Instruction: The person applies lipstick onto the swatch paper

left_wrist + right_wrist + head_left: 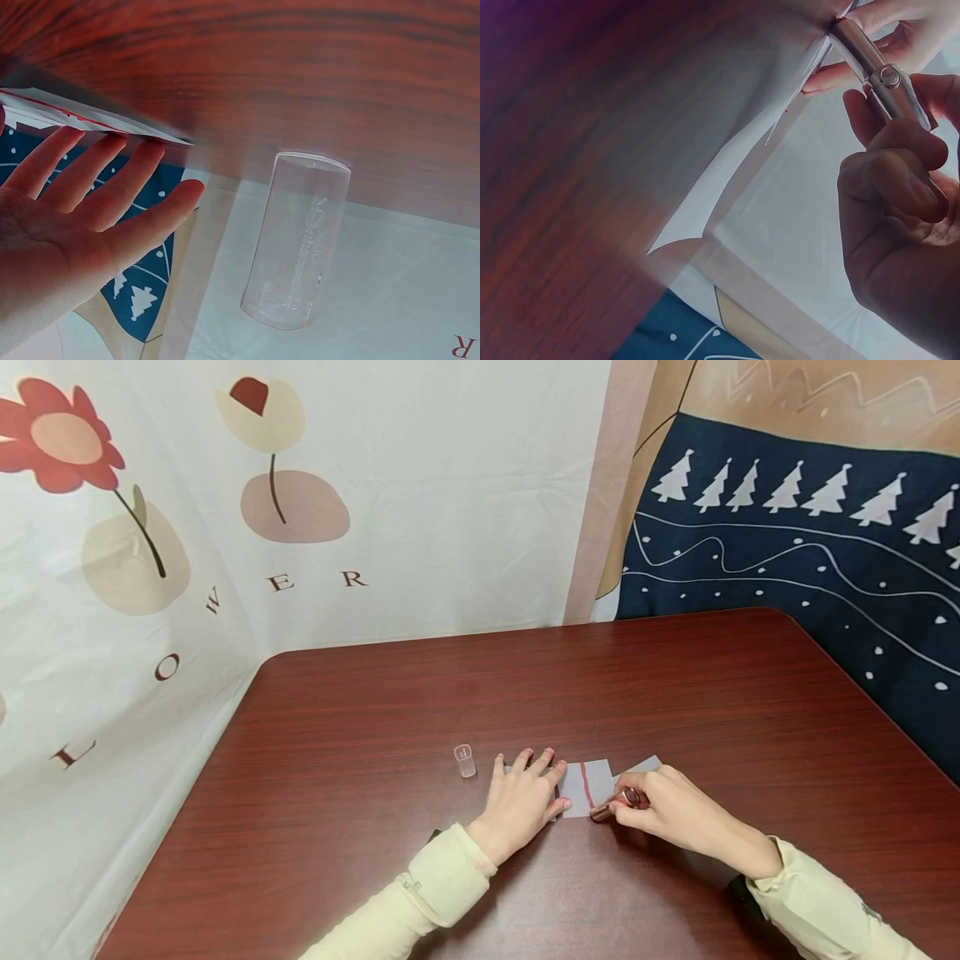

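My right hand point(678, 814) pinches a rose-gold lipstick point(618, 804) between thumb and fingers. The lipstick's end is at the lower edge of a small white sheet of paper point(572, 792), at the foot of a red stroke point(586, 781). In the right wrist view the metallic tube point(859, 49) slants down to the paper; its tip is hard to make out. My left hand point(519, 802) rests spread and flat at the paper's left side, covering part of it. A clear cap point(465, 762) stands beyond the left hand, with raised lettering in the left wrist view point(296, 244).
Another white sheet point(648, 764) lies partly under the right hand. Everything is on a dark red wooden table point(360, 735). A white flower-print cloth point(450, 527) and a navy cloth with white trees point(795, 552) hang along its far and side edges.
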Action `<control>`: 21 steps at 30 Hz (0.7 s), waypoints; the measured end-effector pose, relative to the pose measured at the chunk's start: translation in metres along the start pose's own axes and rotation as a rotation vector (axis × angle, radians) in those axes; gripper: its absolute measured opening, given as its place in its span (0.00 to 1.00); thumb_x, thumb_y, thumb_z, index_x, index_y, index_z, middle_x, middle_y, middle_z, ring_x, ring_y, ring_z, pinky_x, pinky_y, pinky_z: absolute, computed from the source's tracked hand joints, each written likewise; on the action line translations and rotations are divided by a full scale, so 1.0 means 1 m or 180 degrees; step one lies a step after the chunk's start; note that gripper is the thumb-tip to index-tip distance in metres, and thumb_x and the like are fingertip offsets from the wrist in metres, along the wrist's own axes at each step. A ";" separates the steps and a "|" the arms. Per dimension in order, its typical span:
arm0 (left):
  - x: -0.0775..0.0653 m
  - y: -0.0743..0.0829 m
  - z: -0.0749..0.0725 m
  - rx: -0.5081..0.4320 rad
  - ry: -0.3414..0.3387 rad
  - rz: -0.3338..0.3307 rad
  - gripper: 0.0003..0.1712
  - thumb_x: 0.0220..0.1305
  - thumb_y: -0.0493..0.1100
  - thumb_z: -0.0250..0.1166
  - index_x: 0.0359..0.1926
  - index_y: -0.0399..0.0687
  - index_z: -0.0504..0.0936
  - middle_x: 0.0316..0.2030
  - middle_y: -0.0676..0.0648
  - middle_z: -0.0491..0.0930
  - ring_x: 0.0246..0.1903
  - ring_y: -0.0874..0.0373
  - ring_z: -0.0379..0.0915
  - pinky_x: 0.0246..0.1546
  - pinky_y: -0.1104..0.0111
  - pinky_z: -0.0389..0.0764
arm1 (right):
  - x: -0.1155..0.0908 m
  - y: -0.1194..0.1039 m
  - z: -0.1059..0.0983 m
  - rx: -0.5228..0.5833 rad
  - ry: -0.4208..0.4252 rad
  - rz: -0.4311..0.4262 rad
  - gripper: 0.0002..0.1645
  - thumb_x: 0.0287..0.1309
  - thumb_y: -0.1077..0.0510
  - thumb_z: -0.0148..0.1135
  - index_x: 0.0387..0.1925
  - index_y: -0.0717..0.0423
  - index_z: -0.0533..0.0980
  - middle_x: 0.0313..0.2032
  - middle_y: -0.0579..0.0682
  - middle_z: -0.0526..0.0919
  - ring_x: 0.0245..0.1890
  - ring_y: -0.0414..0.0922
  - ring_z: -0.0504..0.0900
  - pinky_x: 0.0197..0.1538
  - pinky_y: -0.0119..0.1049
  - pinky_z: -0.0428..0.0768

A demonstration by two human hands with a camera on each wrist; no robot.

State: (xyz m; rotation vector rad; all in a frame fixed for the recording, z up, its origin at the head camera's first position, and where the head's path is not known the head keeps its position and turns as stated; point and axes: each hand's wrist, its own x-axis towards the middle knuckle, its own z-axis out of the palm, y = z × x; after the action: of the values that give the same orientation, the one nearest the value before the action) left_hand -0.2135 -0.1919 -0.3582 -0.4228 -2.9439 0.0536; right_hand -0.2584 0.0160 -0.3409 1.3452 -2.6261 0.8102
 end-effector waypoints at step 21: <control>0.000 0.002 -0.002 -0.0009 -0.0087 -0.0038 0.28 0.52 0.63 0.53 0.54 0.60 0.70 0.55 0.52 0.66 0.54 0.52 0.60 0.45 0.47 0.61 | -0.002 -0.003 -0.003 0.0240 -0.0055 0.0055 0.06 0.44 0.57 0.60 0.21 0.41 0.72 0.09 0.30 0.59 0.10 0.26 0.57 0.15 0.22 0.58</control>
State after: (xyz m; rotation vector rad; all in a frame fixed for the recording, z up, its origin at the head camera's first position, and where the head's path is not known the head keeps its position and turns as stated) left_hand -0.2129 -0.1901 -0.3562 -0.4078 -2.9737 0.0541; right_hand -0.2554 0.0176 -0.3377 1.3551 -2.6492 0.9126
